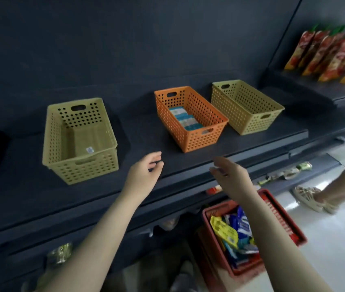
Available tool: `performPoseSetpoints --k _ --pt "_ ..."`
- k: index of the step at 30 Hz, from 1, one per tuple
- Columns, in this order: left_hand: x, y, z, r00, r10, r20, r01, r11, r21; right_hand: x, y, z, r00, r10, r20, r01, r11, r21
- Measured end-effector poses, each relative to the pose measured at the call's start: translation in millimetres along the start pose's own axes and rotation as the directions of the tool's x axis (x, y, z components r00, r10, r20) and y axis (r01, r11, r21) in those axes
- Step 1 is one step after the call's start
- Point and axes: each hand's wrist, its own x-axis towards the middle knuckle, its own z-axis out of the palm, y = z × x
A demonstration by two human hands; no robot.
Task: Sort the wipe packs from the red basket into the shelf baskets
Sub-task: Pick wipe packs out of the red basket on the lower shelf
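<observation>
Dark shelving [140, 131] stands on a pale, glossy floor [336, 260].

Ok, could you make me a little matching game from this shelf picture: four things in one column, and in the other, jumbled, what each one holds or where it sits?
Things:
1. left yellow basket
2. orange basket
3. red basket
4. red pouches

Descriptions:
a. stand in a row on the higher shelf at far right
b. holds blue-and-white packs
c. sits low, below the shelves, piled with mixed packs
d. no packs inside, only a small sticker

Pairs: 1-d, 2-b, 3-c, 4-a
</observation>
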Motion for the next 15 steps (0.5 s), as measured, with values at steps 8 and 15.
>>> performPoseSetpoints --k 8,15 --pt "-77.1 -55.2 69.0 0.965 -0.160 0.207 0.180 0.980 -0.083 -96.0 88.4 28.5 0.946 0.321 0.034 -0.323 0.946 0.037" --pt "-103.5 -73.9 157.3 0.904 -0.282 0.321 0.311 0.949 -0.042 -116.2 182.9 12.2 0.845 0.533 0.034 -0.534 0.840 0.099"
